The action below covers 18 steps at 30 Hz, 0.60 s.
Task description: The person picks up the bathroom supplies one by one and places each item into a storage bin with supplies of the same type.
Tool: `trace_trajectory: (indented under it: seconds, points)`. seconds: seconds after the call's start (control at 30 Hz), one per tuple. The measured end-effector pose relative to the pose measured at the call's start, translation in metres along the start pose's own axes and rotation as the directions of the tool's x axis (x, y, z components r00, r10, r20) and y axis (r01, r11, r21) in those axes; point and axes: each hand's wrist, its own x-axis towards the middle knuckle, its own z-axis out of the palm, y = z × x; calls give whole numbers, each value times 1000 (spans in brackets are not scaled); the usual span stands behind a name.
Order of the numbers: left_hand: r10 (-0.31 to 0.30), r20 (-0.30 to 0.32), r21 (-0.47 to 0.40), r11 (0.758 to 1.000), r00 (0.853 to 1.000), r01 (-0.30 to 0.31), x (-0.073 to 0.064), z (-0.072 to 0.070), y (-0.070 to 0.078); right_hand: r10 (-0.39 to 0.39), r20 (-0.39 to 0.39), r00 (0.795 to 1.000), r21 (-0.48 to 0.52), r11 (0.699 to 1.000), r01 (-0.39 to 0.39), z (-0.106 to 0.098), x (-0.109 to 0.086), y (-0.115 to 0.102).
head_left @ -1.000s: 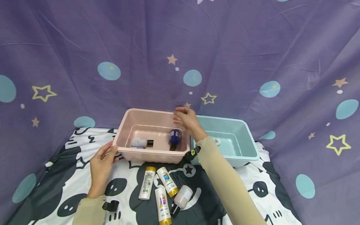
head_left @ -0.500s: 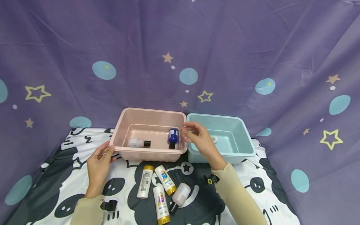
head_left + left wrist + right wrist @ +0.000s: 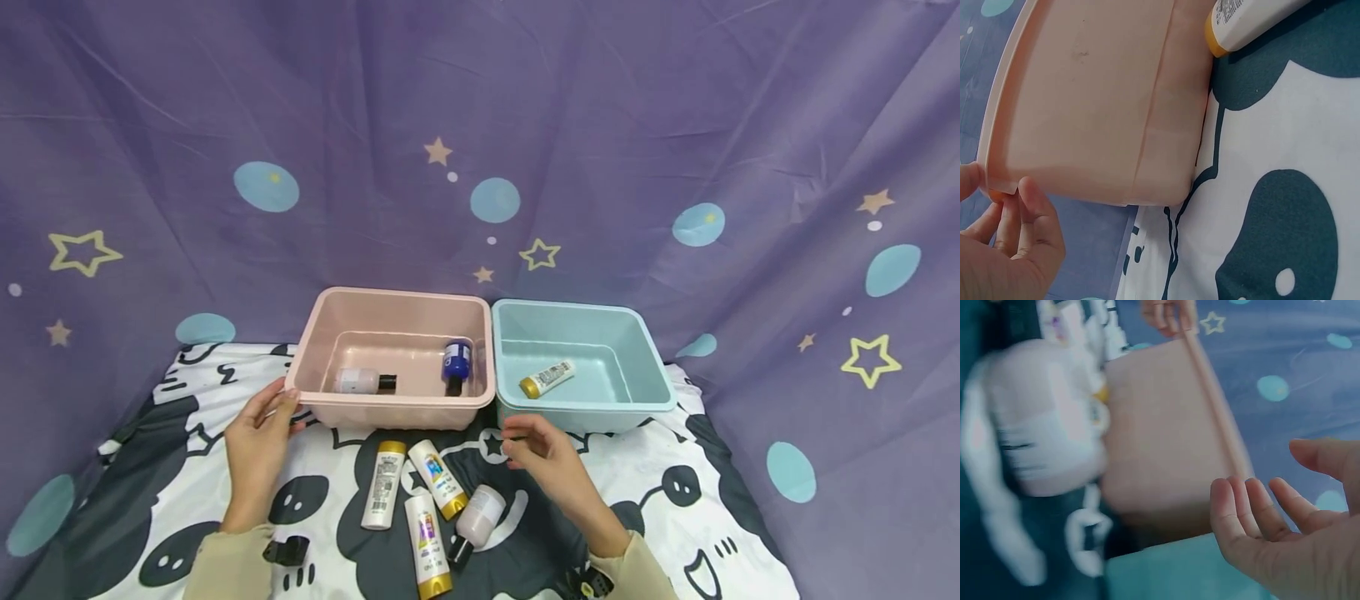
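My left hand (image 3: 258, 446) pinches the rim of a pink plastic bin (image 3: 397, 412) at its front left corner; the left wrist view shows the fingers curled under that rim. Inside the bin lie a pale pink bottle (image 3: 358, 381) with a black cap and a dark blue bottle (image 3: 456, 362). My right hand (image 3: 551, 467) is above the cloth in front of a light blue bin (image 3: 588, 407), its fingers loosely bent and holding nothing. One white tube (image 3: 551, 377) with a gold cap lies in the blue bin.
On the patterned cloth (image 3: 322, 533) in front lie white tubes with gold caps, one on the left (image 3: 384, 487), one in the middle (image 3: 437, 479) and one nearest (image 3: 427, 542). Beside them lies another pale pink bottle (image 3: 480, 517). A purple curtain (image 3: 360, 208) hangs behind.
My right hand has moved from over the pink bin's right side, across the bins' meeting edges, down to the front of the blue bin. The left hand keeps its hold on the pink rim.
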Motion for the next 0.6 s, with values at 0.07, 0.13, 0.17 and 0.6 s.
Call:
trace_trajectory:
  seconds: [0.07, 0.13, 0.17, 0.6]
  points:
    - [3, -1, -2, 1000, 1000, -3, -1, 1, 0, 33, -15, 999, -8, 999, -33, 1, -6, 13]
    - [1, 0, -7, 1000, 1000, -1, -1, 1, 0, 59, -21, 998, -28, 998, -60, 2, -11, 25]
    - [-3, 2, -14, 1000, 1000, 3, -1, 1, 0, 70, -21, 997, -39, 997, -71, 2, -14, 30]
    - [-16, 2, -18, 1000, 1000, 16, -1, 0, 0, 183, 25, 983, -147, 973, -177, 15, -26, 70]
